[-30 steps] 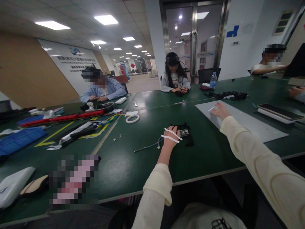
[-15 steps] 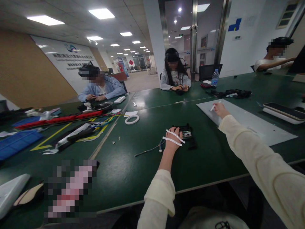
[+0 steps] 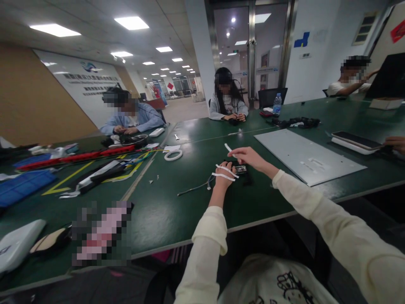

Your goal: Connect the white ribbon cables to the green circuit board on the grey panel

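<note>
The right hand (image 3: 251, 158) pinches a white strip (image 3: 227, 147) near the left hand (image 3: 225, 176), which lies over a black device (image 3: 241, 169) on the bench (image 3: 177, 223); whether its fingers grip cannot be told. Two white bands (image 3: 221, 175) cross its back. Right of both hands lies a grey board (image 3: 294, 154).

Office workspace | ceiling light panel (image 3: 131, 23) | glass doors (image 3: 232, 55) | lettered wall sign (image 3: 91, 86) | green worktable (image 3: 177, 219)
</note>
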A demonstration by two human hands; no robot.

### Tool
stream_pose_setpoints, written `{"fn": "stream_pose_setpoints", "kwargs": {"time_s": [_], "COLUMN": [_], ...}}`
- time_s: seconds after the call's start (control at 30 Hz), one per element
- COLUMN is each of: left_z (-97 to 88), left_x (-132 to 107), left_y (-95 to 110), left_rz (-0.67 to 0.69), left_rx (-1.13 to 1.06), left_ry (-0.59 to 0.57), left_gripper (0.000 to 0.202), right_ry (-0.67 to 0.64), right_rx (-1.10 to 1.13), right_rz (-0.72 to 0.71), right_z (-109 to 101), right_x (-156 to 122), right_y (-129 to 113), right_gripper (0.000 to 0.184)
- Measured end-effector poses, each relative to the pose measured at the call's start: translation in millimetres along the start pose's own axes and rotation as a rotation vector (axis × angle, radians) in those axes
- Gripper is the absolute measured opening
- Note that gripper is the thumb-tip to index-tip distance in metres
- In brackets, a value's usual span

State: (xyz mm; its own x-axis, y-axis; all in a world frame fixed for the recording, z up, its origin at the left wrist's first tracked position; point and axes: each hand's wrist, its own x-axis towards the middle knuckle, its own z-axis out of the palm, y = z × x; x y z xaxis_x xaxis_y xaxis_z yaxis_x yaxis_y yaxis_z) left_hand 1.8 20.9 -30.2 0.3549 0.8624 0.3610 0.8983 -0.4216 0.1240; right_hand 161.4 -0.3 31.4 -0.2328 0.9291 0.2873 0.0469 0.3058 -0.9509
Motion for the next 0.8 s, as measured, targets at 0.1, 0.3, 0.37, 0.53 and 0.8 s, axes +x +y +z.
{"fn": "stream_pose_setpoints", "kwargs": {"time_s": [0.1,0.3,0.37,0.53,0.8], "left_z": [-3.1,0.2,4.3,15.8,17.2], "left_x": [0.2,1.9,2.9,6.5,6.6], "left_y": [-0.1,-4.8,-6.7,-11.3,-14.3], "left_rz": [0.011,0.060,0.066,0.134,0.177], "left_rx": [0.007,0.058,0.066,0.113,0.000], "left_ry": [-0.049,-0.051,-0.057,-0.087,-0.084], "left_gripper": [0.027,0.021,0.021,0.030,0.035], "right_ry": [-0.130,-0.233,-0.256,-0.332,-0.322], "right_rx": [-0.237,-0.430,-0.457,-0.634,-0.834], "right_rz": [-0.077,-0.213,-0.238,-0.386,-0.417], "right_z": [31.8,44.3,41.5,38.7,44.0], "right_x": [-1.0,-6.8,-9.3,-12.1,-17.7], "right_y": [1.1,-4.6,-2.9,6.9,7.7], "right_gripper": [0.028,0.036,0.038,0.038,0.048]}}
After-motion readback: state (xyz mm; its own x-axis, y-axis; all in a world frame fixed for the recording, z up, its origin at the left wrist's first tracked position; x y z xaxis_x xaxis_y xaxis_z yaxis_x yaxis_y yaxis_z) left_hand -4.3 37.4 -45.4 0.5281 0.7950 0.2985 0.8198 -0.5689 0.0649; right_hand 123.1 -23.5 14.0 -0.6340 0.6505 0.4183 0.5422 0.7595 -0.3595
